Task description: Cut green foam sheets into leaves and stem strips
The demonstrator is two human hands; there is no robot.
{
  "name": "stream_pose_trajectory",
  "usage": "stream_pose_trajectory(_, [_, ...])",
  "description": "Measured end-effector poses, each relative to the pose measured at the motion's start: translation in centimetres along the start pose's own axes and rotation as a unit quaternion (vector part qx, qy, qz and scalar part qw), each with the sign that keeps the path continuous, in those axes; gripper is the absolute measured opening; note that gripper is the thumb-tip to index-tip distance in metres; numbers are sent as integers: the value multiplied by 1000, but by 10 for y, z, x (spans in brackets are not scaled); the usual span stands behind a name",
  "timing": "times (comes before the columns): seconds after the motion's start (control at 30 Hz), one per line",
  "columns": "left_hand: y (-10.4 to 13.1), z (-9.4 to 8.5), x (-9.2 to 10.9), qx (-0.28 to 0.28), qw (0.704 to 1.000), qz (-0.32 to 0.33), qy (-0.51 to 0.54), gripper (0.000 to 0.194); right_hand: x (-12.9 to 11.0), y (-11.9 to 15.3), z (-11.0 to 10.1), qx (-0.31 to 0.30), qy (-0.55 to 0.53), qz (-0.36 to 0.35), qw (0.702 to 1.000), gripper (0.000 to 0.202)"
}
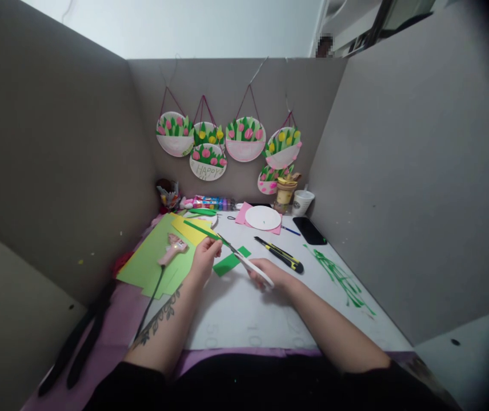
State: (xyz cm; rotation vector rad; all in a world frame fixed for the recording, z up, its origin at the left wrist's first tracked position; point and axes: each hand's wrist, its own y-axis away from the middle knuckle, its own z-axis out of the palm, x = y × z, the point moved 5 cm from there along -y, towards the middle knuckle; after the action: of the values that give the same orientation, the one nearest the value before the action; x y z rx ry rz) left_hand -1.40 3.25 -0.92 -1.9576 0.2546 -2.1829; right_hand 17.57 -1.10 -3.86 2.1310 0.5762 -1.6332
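Observation:
My left hand (205, 258) is closed on a narrow green paper strip (199, 228), which points up and to the left. In my right hand (265, 273) are white-handled scissors (255, 268), their blades reaching toward the strip near my left fingertips. Whether the blades touch the strip I cannot tell. Beneath the scissors a green paper piece (228, 263) lies on the white table surface. Right of it rests a black and yellow utility knife (279, 254). A pink glue gun (173, 250) lies on light green paper sheets (141, 264) left of my left hand.
Thin green paper scraps (341, 278) lie at the right. A black phone (309, 230), a white cup (303, 202) and a white paper plate (263, 217) on pink paper are farther back. Several paper-plate flower baskets (245, 149) hang on the grey back panel (227, 77).

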Motion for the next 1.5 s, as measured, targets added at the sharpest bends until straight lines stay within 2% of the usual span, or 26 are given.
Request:
stream_pose_trajectory(0.6, [-2, 1, 4, -47, 999, -11, -1, 25, 5, -1, -5, 10, -5, 10, 1000, 36])
stream_pose_trajectory(0.87, [2, 1, 16, -6, 1000, -3, -26, 19, 7, -2, -6, 29, 5, 24, 999, 21])
stream_pose_trajectory(1.0, [3, -1, 16, 11, 998, -10, -60, 20, 12, -3, -6, 18, 13, 31, 999, 17])
stream_pose_trajectory(1.27, [4, 1, 14, -13, 996, -9, -90, 21, 20, -5, -4, 0, 24, 36, 999, 13])
stream_pose_trajectory(1.5, [4, 2, 13, -30, 997, -17, -65, 23, 19, -5, -4, 6, 17, 45, 999, 13])
